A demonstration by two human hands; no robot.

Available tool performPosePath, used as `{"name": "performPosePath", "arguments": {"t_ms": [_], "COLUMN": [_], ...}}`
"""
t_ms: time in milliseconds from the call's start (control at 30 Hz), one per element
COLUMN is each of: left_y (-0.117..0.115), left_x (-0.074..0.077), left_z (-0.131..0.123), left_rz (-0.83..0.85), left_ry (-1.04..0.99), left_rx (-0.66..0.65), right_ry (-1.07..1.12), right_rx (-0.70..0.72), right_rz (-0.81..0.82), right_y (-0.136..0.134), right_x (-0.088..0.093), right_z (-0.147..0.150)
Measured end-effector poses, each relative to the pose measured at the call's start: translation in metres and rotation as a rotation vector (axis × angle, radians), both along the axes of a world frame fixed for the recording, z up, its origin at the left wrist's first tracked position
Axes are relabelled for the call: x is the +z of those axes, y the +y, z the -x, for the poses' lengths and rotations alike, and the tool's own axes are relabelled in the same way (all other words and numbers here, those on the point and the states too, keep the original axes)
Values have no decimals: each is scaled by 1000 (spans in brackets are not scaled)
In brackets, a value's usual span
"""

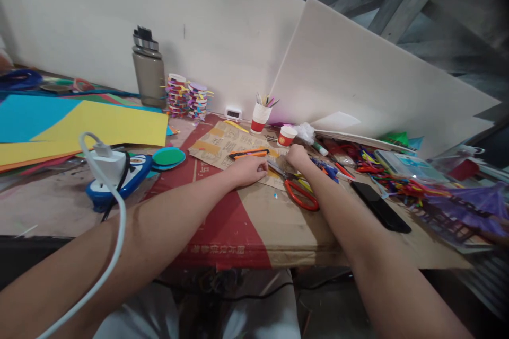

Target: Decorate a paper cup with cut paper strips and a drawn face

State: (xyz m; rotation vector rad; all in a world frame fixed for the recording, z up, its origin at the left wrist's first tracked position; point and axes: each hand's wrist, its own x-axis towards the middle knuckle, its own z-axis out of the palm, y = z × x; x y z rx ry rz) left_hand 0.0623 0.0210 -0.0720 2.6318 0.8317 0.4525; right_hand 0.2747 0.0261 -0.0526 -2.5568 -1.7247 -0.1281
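My left hand (pixel 251 169) rests on a flattened brown paper sheet (pixel 217 145), its fingers curled inward. Just beyond it lies an orange and black utility knife (pixel 249 154). To its right is my right hand (pixel 297 157), bent into a loose fist, with the fingertips hidden from me. I cannot make out what either hand holds, if anything. Between my forearms lie scissors with red handles (pixel 301 196), their blades pointing away to the left. A small red and white paper cup (pixel 287 136) stands just behind my right hand.
A cup of pens (pixel 260 118) and a small digital clock (pixel 233 113) stand by the wall. On the left are a bottle (pixel 149 74), a blue power strip (pixel 119 183) with a white cable, and yellow paper (pixel 107 124). A black phone (pixel 379 206) lies right, near colourful craft strips (pixel 397 175).
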Motion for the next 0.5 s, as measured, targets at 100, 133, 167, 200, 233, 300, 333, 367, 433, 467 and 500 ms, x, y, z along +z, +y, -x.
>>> {"name": "performPosePath", "arguments": {"t_ms": [100,133,167,200,233,300,333,367,433,467,500], "left_y": [0,0,1,1,1,2,2,2,3,3,3], "left_x": [-1,-1,-1,-1,-2,-2,-2,-2,-2,-2,-2], "left_z": [1,1,1,0,0,-1,-1,-2,-2,-2,-2], "left_rz": [13,15,16,16,12,2,1,0,5,8,7], "left_ry": [-18,-21,-21,-19,-17,-13,-11,-10,-6,-5,-5], "left_rx": [-23,-29,-33,-31,-28,-18,-13,-8,-3,-3,-6], "right_ry": [37,53,73,98,126,184,207,223,230,225,215], "right_rx": [-5,0,6,12,18,33,40,46,58,62,68], "right_rz": [-3,1,12,26,42,59,54,42,12,2,-4], "right_y": [0,-1,-4,-7,-11,-19,-23,-25,-27,-27,-26], "right_x": [0,1,2,3,4,6,6,7,7,6,6], "right_z": [0,0,-2,-4,-7,-12,-14,-16,-16,-16,-15]}}
